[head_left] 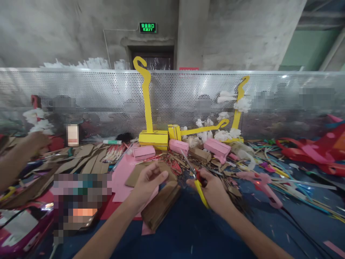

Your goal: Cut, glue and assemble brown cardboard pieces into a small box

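Two bare hands are reaching over one blue tabletop (188, 233). Landmark for all places: one brown cardboard box (161, 207), which is lying aslant on the tabletop between the forearms.

Right hand (214, 189) (count 1): to the right of the box, its fingers are gripping one pair of scissors (198, 185) by the handles; the blades are pointing away past the box's far end.

Left hand (149, 181) (count 1): just above the box, its fingers are curling towards the thumb. Cannot tell whether it is gripping the flat cardboard piece (134, 174) behind it or only overlapping it.

Beyond the box: three pink blocks (179, 146) and one smaller brown block (199, 155) are lying in a loose row. Farther back, three yellow hooks (147, 104) are showing: two are standing upright, one is lying on its side between them. White tufts (242, 104) are clinging to the right-hand one; not countable.

Well right of the box, one pink glue gun (261, 183) is lying. Far left of the box, one co-worker's arm (18, 158) is extending inward.
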`<state>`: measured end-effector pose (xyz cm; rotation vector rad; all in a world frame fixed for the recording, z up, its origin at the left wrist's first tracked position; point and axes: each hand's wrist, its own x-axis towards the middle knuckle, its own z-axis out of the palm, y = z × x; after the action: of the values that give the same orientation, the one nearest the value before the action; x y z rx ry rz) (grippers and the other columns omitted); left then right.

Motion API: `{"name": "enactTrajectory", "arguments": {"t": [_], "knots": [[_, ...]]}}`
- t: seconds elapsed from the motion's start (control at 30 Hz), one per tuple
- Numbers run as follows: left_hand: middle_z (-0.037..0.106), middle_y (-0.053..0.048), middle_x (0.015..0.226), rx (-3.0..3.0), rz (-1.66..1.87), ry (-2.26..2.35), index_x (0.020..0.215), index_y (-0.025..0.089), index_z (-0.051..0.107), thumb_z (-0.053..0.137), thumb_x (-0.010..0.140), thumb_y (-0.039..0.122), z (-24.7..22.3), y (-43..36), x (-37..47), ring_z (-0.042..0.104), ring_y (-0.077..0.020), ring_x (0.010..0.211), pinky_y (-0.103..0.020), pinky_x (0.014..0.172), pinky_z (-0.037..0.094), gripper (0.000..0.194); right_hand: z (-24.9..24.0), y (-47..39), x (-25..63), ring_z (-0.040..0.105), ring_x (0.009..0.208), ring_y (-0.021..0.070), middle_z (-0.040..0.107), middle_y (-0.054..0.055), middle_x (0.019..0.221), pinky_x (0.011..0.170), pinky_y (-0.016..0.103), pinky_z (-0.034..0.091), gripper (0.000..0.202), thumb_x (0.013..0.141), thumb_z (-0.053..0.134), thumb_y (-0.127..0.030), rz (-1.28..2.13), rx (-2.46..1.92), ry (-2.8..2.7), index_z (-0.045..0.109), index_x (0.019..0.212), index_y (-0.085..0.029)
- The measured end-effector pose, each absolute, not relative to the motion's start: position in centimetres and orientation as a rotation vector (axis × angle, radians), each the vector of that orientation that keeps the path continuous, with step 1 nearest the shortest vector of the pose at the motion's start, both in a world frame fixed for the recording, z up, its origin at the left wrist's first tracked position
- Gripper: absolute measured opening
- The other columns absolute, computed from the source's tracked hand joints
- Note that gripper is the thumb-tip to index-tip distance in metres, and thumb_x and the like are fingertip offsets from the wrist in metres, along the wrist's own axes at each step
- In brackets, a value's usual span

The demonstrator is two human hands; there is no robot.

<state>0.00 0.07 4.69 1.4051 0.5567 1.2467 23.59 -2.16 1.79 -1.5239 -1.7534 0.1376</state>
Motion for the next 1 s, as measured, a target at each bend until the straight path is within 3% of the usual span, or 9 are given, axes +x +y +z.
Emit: {"name": "enactTrajectory", "arguments": {"t": [0.13, 0.2, 0.37, 0.6, 0.7, 0.8, 0.87, 0.93, 1.0], "knots": [[0.065, 0.000, 0.077, 1.426, 1.257, 0.605, 0.091, 0.017, 0.062, 0.072, 0.087, 0.040, 4.5, 0.2, 0.2, 0.061, -0.0130, 0.066, -0.025, 0.063, 0.050, 0.025, 1.6, -1.1, 25.6, 0.061, 0.072, 0.0236, 0.068, 0.008, 0.080, 0.068, 0.032, 0.046, 0.014, 0.081, 0.063, -0.031, 0.093, -1.550, -1.777, 0.065, 0.084, -0.018], [0.066, -0.001, 0.079, 1.458, 1.286, 0.657, 0.093, 0.017, 0.063, 0.073, 0.086, 0.041, 4.5, 0.3, 0.3, 0.062, -0.0136, 0.068, -0.025, 0.063, 0.050, 0.027, 1.3, -0.8, 26.3, 0.065, 0.084, 0.0276, 0.070, 0.013, 0.092, 0.078, 0.036, 0.048, 0.018, 0.078, 0.063, -0.025, 0.084, -1.547, -1.802, 0.069, 0.092, -0.016], [0.068, -0.001, 0.082, 1.458, 1.349, 0.732, 0.095, 0.017, 0.059, 0.077, 0.081, 0.036, 4.6, 0.5, 0.2, 0.065, -0.0156, 0.075, -0.027, 0.069, 0.051, 0.030, 1.1, -1.0, 26.4, 0.067, 0.089, 0.0312, 0.071, 0.015, 0.091, 0.084, 0.042, 0.050, 0.017, 0.083, 0.064, -0.028, 0.099, -1.525, -1.805, 0.070, 0.092, -0.015], [0.070, -0.001, 0.090, 1.760, 1.164, 0.727, 0.113, 0.022, 0.049, 0.071, 0.084, 0.025, 5.0, -0.6, 1.4, 0.069, -0.0190, 0.087, -0.030, 0.078, 0.052, 0.036, 3.4, -3.7, 23.1, 0.068, 0.093, 0.0198, 0.073, 0.004, 0.104, 0.081, 0.029, 0.054, 0.037, 0.096, 0.060, -0.043, 0.484, -1.101, -1.934, 0.059, 0.127, -0.025], [0.072, -0.007, 0.108, 2.008, 1.020, 0.821, 0.122, 0.022, 0.050, 0.066, 0.089, 0.032, 5.4, -1.3, 1.2, 0.069, -0.0255, 0.104, -0.038, 0.091, 0.051, 0.038, 3.2, -4.0, 22.1, 0.068, 0.082, 0.0198, 0.072, 0.004, 0.092, 0.072, 0.029, 0.054, 0.024, 0.094, 0.064, -0.042, 0.741, -0.987, -1.762, 0.065, 0.107, -0.021], [0.057, -0.015, 0.142, 2.347, 0.647, 1.045, 0.150, 0.027, 0.035, 0.078, 0.075, 0.047, 5.9, -2.1, -0.7, 0.056, -0.0387, 0.128, -0.051, 0.102, 0.045, 0.089, 2.7, -3.4, 22.4, 0.068, 0.069, 0.0186, 0.069, 0.002, 0.082, 0.065, 0.030, 0.054, 0.024, 0.098, 0.056, -0.045, 0.790, -1.019, -1.613, 0.060, 0.102, -0.021], [0.045, -0.013, 0.155, 2.492, 0.324, 0.955, 0.153, 0.030, 0.036, 0.081, 0.067, 0.048, 5.9, -2.6, -2.2, 0.046, -0.0421, 0.138, -0.051, 0.106, 0.042, 0.098, 2.5, -2.9, 22.9, 0.068, 0.060, 0.0174, 0.069, 0.002, 0.082, 0.060, 0.031, 0.054, 0.026, 0.100, 0.051, -0.047, 0.820, -1.019, -1.541, 0.054, 0.105, -0.022], [0.053, -0.011, 0.148, 2.459, 0.353, 0.979, 0.145, 0.030, 0.048, 0.079, 0.068, 0.040, 5.5, -2.7, -3.5, 0.054, -0.0386, 0.130, -0.044, 0.100, 0.048, 0.084, 2.5, -2.7, 23.1, 0.066, 0.055, 0.0161, 0.069, 0.001, 0.082, 0.057, 0.030, 0.053, 0.027, 0.099, 0.052, -0.049, 0.861, -1.011, -1.487, 0.051, 0.104, -0.022], [0.070, -0.008, 0.121, 2.221, 0.765, 0.995, 0.124, 0.028, 0.065, 0.072, 0.072, 0.030, 4.8, -2.4, -4.2, 0.071, -0.0289, 0.098, -0.035, 0.082, 0.054, 0.052, 2.7, -2.8, 22.9, 0.064, 0.054, 0.0148, 0.068, 0.000, 0.080, 0.057, 0.029, 0.052, 0.027, 0.098, 0.055, -0.049, 0.879, -1.010, -1.466, 0.049, 0.102, -0.023]]}}
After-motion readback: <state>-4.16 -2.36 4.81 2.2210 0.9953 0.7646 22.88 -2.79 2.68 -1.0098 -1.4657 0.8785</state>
